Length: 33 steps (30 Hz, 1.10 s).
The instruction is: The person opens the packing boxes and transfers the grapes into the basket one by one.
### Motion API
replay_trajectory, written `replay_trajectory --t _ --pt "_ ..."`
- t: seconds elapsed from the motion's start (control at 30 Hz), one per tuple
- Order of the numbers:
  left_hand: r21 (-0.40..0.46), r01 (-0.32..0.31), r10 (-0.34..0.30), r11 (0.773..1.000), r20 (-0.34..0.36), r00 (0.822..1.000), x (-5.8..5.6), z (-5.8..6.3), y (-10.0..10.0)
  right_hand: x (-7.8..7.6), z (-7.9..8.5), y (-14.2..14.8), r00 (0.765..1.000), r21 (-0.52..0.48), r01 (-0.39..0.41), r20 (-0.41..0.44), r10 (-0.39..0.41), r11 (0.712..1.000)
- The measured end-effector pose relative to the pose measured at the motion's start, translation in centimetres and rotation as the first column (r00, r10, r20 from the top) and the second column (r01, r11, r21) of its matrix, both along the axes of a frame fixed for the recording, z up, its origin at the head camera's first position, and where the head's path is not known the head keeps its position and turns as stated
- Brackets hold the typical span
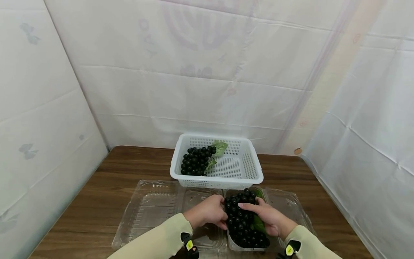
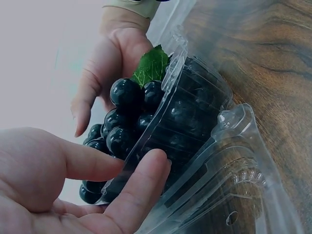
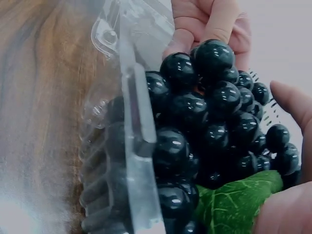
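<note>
A bunch of dark grapes [image 1: 240, 219] with green leaves [image 3: 239, 200] lies in a clear plastic clamshell box [image 2: 195, 97], bulging above its rim. My left hand [image 1: 211, 212] is at the box's left side. In the left wrist view its thumb and a finger pinch the box wall at the rim, beside the grapes. From the right, my right hand [image 1: 271, 217] reaches over the box, with one finger extended across the top of the bunch and the palm near a leaf. Some right fingertips are hidden behind the grapes and leaf.
Behind the box stands a white slotted basket [image 1: 216, 182] holding another grape bunch [image 1: 195, 162] with leaves. A second clear clamshell [image 1: 152, 208] lies open to the left. The filled box's clear lid [image 1: 288, 205] spreads to the right on the wooden table [image 1: 97, 201].
</note>
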<state>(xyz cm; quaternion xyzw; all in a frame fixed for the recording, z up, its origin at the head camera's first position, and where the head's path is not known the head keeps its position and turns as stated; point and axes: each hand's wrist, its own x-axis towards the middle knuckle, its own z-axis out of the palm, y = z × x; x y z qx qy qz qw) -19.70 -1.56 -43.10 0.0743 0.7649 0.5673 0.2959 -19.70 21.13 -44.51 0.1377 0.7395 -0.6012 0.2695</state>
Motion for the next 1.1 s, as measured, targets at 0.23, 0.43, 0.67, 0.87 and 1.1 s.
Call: replay_trajectory --t 0.23,0.43,0.67,0.87,1.1 --pt "0.003 0.002 -0.002 1.0 0.001 1.0 0.0 0.1 0.0 -0.2 -0.5 -0.7 0.999 0.019 0.017 -0.027 -0.017 1.0" --pt "0.015 -0.006 0.006 1.0 -0.001 1.0 0.0 0.2 -0.1 -0.3 -1.0 -1.7 0.996 -0.003 0.063 -0.059 -0.063 0.998" --pt "0.033 -0.009 0.009 0.999 0.021 1.0 0.0 0.2 0.0 -0.4 -1.6 -1.9 0.991 -0.042 0.104 -0.085 -0.108 0.994" --pt "0.028 -0.017 0.017 0.999 0.017 1.0 0.0 0.1 0.0 -0.6 -1.7 -1.8 0.99 -0.049 0.123 -0.066 -0.126 0.991" --pt "0.003 -0.018 0.018 1.0 0.022 1.0 0.1 -0.2 -0.1 -0.7 -1.7 -1.5 0.989 -0.076 0.14 -0.043 -0.144 0.987"
